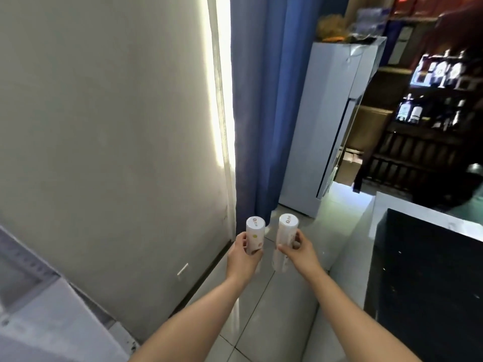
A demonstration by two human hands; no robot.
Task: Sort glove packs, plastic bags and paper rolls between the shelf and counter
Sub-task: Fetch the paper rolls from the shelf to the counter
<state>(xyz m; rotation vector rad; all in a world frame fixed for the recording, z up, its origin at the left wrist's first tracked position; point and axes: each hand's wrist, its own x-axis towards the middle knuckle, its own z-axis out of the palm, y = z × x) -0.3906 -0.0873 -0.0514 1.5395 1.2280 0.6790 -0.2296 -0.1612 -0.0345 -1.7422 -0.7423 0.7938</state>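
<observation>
Two paper rolls are in hand, one to each grip, and no third roll shows anywhere. The left hand (241, 253) curls fingers and thumb round the lower body of the left roll (254, 235). The right hand (298, 250) pinches the right roll (286, 231) the same way, thumb across the near side and fingers wrapped behind. Each roll has its long axis near upright, capped end up and tipped a little away from the person, so most of its length rises above its grip. The right roll's foot also shows below the grip. The rolls ride side by side, close but not touching, with a strip of tiled floor (274, 309) showing between them. The coming move turns on where a put-down surface lies from these grips. The black tabletop (431, 270) lies off to the right of the right grip, so that hand is plainly the nearer and the left would have to reach across. The dark shelf (431, 100) stocked with bottles stands far ahead and to the right of both grips, beyond the tabletop and well apart from them. Straight ahead of the grips hang a blue curtain (261, 100) and a white cabinet (332, 121), and a pale wall (104, 126) runs along their left. This looks like the carrying stage, though I cannot tell which surface the rolls are bound for. No glove pack or plastic bag can be counted, since the bundles on top of the cabinet are too blurred to name.
</observation>
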